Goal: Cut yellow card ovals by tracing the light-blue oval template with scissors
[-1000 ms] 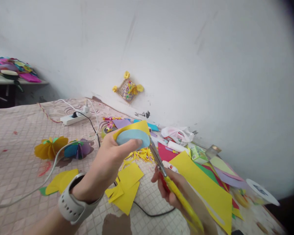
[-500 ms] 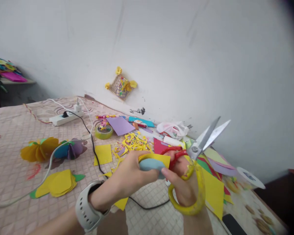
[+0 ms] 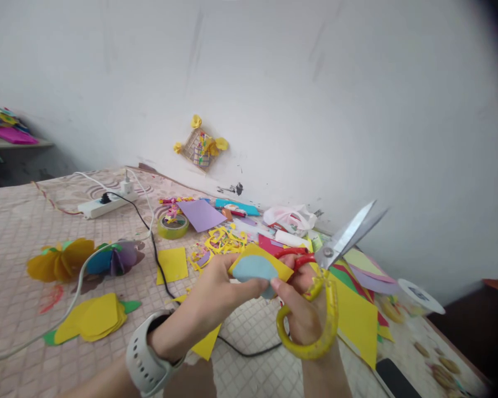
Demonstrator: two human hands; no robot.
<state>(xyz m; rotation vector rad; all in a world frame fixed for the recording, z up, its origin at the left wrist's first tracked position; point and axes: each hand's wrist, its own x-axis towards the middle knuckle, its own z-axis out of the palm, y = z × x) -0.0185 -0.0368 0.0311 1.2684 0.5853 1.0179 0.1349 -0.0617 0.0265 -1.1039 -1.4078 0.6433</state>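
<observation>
My left hand [image 3: 216, 296] pinches a light blue paper disc [image 3: 251, 269] laid on a yellow paper piece [image 3: 274, 264], thumb on top. My right hand [image 3: 305, 309] has fingers through the yellow and red handles of a pair of scissors [image 3: 330, 260]; its fingertips also touch the edge of the blue disc. The scissor blades point up and to the right, nearly closed, away from the paper. A white watch [image 3: 143, 356] sits on my left wrist.
Coloured paper sheets [image 3: 354, 315] lie at the right, yellow scraps [image 3: 224, 241] and a tape roll [image 3: 173, 225] behind my hands. Paper flowers [image 3: 83, 260] and yellow cut-outs [image 3: 93, 320] lie left. A power strip [image 3: 103, 204] and black cable [image 3: 157, 260] cross the patterned surface. A phone [image 3: 398, 381] lies at bottom right.
The scissors left the paper's edge and swung to point up and right. Both hands dropped lower and came together on the blue disc. The blades closed slightly over the last half second.
</observation>
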